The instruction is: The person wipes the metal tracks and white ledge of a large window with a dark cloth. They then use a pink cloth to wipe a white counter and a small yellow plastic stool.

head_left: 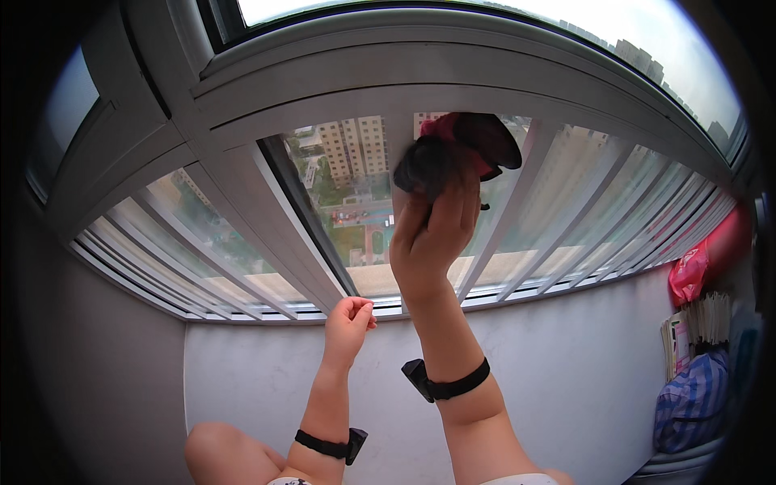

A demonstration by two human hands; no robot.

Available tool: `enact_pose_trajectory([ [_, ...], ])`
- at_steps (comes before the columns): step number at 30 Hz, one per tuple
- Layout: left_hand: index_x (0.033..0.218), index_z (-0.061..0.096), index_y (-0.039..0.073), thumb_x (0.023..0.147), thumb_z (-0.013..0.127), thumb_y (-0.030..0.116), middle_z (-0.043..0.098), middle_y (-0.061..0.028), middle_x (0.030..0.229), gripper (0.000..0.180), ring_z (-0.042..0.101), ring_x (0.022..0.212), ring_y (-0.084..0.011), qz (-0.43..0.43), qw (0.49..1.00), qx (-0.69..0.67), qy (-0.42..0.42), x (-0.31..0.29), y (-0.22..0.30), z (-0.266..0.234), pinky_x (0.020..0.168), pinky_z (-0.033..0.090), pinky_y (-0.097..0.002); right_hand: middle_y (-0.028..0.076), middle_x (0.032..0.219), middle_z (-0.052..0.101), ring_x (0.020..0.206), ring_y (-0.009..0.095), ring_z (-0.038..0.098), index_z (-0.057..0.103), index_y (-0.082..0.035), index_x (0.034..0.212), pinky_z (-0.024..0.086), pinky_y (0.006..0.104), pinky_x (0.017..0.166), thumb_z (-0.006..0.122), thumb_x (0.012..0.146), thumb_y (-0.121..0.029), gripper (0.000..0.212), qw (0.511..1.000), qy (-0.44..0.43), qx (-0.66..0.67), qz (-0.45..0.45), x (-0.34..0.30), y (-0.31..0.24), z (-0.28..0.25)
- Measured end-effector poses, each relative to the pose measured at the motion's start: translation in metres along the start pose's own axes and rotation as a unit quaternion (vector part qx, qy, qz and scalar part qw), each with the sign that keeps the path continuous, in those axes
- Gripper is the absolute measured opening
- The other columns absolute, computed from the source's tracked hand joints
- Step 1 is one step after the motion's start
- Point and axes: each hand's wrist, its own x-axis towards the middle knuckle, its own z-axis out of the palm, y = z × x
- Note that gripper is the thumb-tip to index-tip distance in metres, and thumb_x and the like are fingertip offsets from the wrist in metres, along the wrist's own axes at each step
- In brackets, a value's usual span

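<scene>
Raised in front of the window, my right hand (440, 222) is closed around a bunched dark cloth (427, 166). Pinkish-red and black material (485, 145) spreads out above the fingers, against the upper part of a white window bar (400, 153). I cannot tell whether this is one piece with the dark part. My left hand (349, 322) is lower, at the bottom edge of the window frame (311, 283). Its fingers are curled into a loose fist, and nothing shows in them.
White upright bars (558, 214) run along the window, with buildings (352, 149) far below outside. A pale wall (558, 364) lies under the sill. At the right stand a pink plastic bag (689, 273), stacked papers (705, 323) and a blue striped bag (693, 400).
</scene>
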Motion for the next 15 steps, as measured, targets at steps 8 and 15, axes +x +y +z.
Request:
enact_pose_trajectory([
  [8,0.096,0.059,0.001,0.092,0.057,0.014,0.061,-0.0032,0.076,0.015,0.058,0.068,-0.0100,-0.002,0.999,-0.023,-0.022,0.003,-0.004,0.014,0.065,0.049,-0.0242,0.022,0.115,0.049,0.109,0.044,0.047,0.052,-0.001,0.114,0.037,0.0507,0.095,0.061,0.078,-0.006,0.037,0.959,-0.204,-0.151,0.129,-0.224,0.080,-0.071],
  [15,0.096,0.059,0.000,0.091,0.058,0.014,0.061,-0.0036,0.076,0.015,0.058,0.069,-0.0095,0.002,1.000,0.002,-0.010,0.001,-0.008,0.009,0.065,0.050,-0.0240,0.020,0.115,0.055,0.111,0.040,0.049,0.055,0.002,0.102,0.037,0.0499,0.096,0.052,0.083,-0.020,0.029,0.840,-0.305,-0.331,0.302,-0.283,0.095,-0.103],
])
